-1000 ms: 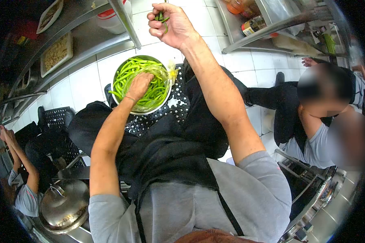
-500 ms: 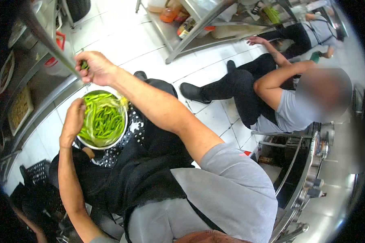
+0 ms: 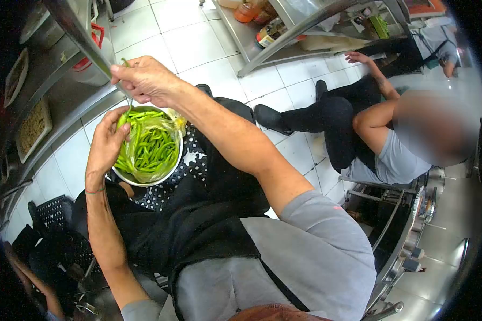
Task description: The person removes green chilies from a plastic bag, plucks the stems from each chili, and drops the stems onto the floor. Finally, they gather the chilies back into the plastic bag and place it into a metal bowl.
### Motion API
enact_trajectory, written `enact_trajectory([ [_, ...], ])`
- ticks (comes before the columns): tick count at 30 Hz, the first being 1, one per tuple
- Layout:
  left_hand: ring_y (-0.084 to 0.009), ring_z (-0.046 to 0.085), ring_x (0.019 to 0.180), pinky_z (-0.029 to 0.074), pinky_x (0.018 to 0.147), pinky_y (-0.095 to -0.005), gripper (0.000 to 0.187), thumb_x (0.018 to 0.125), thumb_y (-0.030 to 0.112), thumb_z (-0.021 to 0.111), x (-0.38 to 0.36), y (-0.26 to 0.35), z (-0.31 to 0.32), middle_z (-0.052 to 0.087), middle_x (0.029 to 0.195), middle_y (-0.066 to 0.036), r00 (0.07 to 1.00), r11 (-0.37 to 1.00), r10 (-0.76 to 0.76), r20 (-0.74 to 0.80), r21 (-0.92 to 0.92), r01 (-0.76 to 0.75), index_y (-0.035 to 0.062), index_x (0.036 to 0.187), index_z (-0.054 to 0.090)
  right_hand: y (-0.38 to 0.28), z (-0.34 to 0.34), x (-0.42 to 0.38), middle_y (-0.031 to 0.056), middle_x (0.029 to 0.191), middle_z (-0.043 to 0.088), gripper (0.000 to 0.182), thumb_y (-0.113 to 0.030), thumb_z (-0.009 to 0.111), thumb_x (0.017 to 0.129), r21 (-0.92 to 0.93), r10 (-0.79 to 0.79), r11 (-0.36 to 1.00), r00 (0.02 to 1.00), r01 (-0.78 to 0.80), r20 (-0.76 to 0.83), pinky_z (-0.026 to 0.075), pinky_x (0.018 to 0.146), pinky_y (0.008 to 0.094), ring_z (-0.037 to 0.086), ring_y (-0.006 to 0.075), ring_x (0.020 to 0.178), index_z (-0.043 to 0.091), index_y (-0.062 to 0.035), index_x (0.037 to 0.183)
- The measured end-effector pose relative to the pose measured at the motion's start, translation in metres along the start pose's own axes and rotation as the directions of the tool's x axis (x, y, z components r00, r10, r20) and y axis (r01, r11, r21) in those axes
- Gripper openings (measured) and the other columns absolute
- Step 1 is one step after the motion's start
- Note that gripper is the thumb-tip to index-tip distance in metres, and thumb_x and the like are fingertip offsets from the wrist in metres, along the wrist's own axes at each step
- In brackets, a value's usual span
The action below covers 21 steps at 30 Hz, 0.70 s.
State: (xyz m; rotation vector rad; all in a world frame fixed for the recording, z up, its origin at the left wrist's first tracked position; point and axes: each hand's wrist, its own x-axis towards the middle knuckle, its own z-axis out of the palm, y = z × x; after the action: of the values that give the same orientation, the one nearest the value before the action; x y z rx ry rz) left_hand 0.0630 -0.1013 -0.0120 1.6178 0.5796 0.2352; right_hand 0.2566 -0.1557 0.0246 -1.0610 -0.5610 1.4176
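My left hand (image 3: 106,144) is closed around a green chili pepper (image 3: 124,119) at the left rim of a round metal bowl (image 3: 179,167). The pepper points up, its thin stem end reaching my right hand (image 3: 149,81). That hand is pinched shut just above the bowl, with a bit of green stem (image 3: 125,62) sticking out past the fingers. Many long green chilies (image 3: 151,147) fill the bowl, inside a clear plastic bag (image 3: 172,127) that lines it. The bowl rests by my lap on a black perforated surface (image 3: 194,160).
Metal shelving (image 3: 64,115) with trays stands close on the left. A seated person (image 3: 396,150) is at the right, one boot (image 3: 270,119) near me. Another shelf (image 3: 243,40) holds jars at the top. White tiles (image 3: 193,51) cover the floor.
My right hand has come closer to my left, above the bowl. A chili now shows upright in my left hand, its stem meeting the right fingers. The view has shifted slightly.
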Motion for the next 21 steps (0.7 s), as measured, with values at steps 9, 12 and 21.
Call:
enact_trajectory([
  [9, -0.0064, 0.053, 0.07, 0.046, 0.062, -0.0215, 0.026, 0.1, 0.021, 0.053, 0.009, -0.001, -0.012, 0.06, 0.09, -0.001, 0.958, 0.994, 0.067, -0.28, -0.067, -0.089, 0.0016, 0.116, 0.057, 0.003, -0.003, -0.003, -0.0087, 0.059, 0.037, 0.027, -0.029, 0.059, 0.097, -0.13, -0.051, 0.99, 0.998, 0.044, -0.047, 0.022, 0.037, 0.0199, 0.027, 0.0016, 0.044, 0.063, -0.0037, 0.105],
  [12, -0.0052, 0.045, 0.064, 0.04, 0.056, -0.0208, 0.025, 0.102, 0.023, 0.049, 0.01, -0.013, -0.012, 0.053, 0.082, 0.002, 0.944, 0.995, 0.095, -0.315, 0.004, -0.099, 0.0038, 0.116, 0.057, 0.006, 0.0, -0.002, -0.0094, 0.058, 0.036, 0.031, -0.034, 0.06, 0.096, -0.264, -0.094, 0.963, 0.989, 0.06, -0.118, 0.021, 0.037, 0.0196, 0.026, 0.0012, 0.044, 0.063, -0.0043, 0.104],
  [21, -0.0035, 0.036, 0.058, 0.033, 0.05, -0.0205, 0.029, 0.104, 0.029, 0.044, 0.011, -0.013, -0.011, 0.04, 0.07, 0.006, 0.962, 0.987, 0.066, -0.264, -0.125, -0.102, 0.003, 0.108, 0.056, 0.018, 0.01, -0.007, 0.0026, 0.083, 0.066, 0.03, -0.027, 0.063, 0.095, -0.539, -0.114, 0.834, 0.993, 0.115, 0.036, 0.047, 0.072, 0.0268, 0.056, 0.0088, 0.079, 0.069, 0.001, 0.102],
])
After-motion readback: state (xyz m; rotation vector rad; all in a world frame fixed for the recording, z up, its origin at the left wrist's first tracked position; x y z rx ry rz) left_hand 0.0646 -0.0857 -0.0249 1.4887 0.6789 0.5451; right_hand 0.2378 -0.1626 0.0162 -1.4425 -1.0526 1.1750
